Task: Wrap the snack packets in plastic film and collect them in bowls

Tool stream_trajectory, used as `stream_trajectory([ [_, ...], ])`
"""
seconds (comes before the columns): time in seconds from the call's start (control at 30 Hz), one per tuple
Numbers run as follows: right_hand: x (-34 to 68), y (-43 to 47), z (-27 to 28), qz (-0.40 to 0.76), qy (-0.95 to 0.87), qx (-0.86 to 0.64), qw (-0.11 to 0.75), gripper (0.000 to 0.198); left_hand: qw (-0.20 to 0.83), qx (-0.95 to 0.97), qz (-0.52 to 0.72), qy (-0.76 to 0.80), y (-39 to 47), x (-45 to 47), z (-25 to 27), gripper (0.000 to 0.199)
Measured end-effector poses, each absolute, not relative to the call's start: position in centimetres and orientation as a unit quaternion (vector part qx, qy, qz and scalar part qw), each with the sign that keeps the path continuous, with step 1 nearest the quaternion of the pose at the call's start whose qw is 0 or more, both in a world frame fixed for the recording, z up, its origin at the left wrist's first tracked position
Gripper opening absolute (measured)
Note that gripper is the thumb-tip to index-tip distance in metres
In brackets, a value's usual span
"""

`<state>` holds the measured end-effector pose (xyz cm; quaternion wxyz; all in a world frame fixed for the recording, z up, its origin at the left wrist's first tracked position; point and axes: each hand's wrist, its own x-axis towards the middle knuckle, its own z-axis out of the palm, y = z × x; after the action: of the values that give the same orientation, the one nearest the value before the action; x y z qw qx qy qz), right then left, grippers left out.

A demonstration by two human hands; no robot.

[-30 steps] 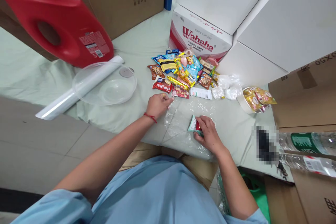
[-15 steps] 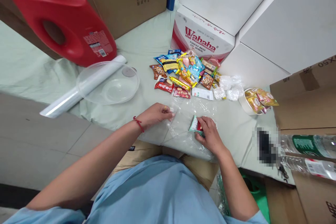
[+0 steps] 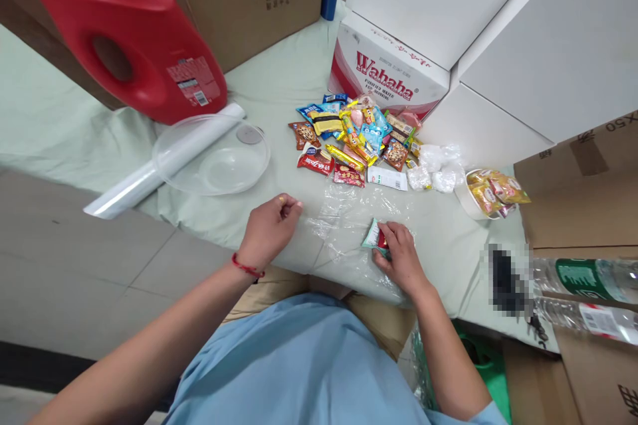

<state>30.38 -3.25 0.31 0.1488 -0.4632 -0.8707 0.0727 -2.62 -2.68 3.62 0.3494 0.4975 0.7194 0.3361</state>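
Observation:
My right hand [image 3: 401, 255] is closed on a small green-and-red snack packet [image 3: 371, 237], its fingers over the packet's right side. The packet rests on a sheet of clear plastic film [image 3: 341, 239] spread on the cloth-covered table. To the left, my left hand [image 3: 269, 229] is pinched, thumb against fingers, at the film's left edge. The film is so clear that its grip there is hard to see. Beyond both hands lies a pile of wrapped snacks [image 3: 359, 136] in many colours, with a white packet [image 3: 387, 178] at its front.
A clear plastic lid or bowl [image 3: 212, 189] sits over a roll of film [image 3: 119, 192], beside a red jug [image 3: 149, 33]. A Wahaba-style carton [image 3: 389, 73] stands behind the pile. On the right are crumpled white bundles [image 3: 443, 179], a white bowl [image 3: 468, 198] of snacks and plastic bottles [image 3: 583, 277].
My left hand has moved left and slightly toward me, and the film's edge now reaches farther left. My right hand stays on the packet in nearly the same place.

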Motion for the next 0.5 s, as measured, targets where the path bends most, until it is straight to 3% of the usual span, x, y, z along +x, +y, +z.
stream_trajectory([
  [0.23, 30.1, -3.4, 0.3, 0.061, -0.870, -0.466, 0.152, 0.060, 0.206, 0.656, 0.146, 0.711, 0.1, 1.1, 4.2, 0.033],
  [0.37, 30.1, -3.5, 0.3, 0.059, -0.867, -0.473, 0.147, 0.060, 0.188, 0.695, 0.065, 0.691, 1.5, 2.3, 2.7, 0.031],
  [0.5, 30.3, -3.5, 0.2, 0.063, -0.867, -0.472, 0.149, 0.060, 0.245, 0.655, 0.097, 0.708, 3.2, 0.7, 2.2, 0.028],
])
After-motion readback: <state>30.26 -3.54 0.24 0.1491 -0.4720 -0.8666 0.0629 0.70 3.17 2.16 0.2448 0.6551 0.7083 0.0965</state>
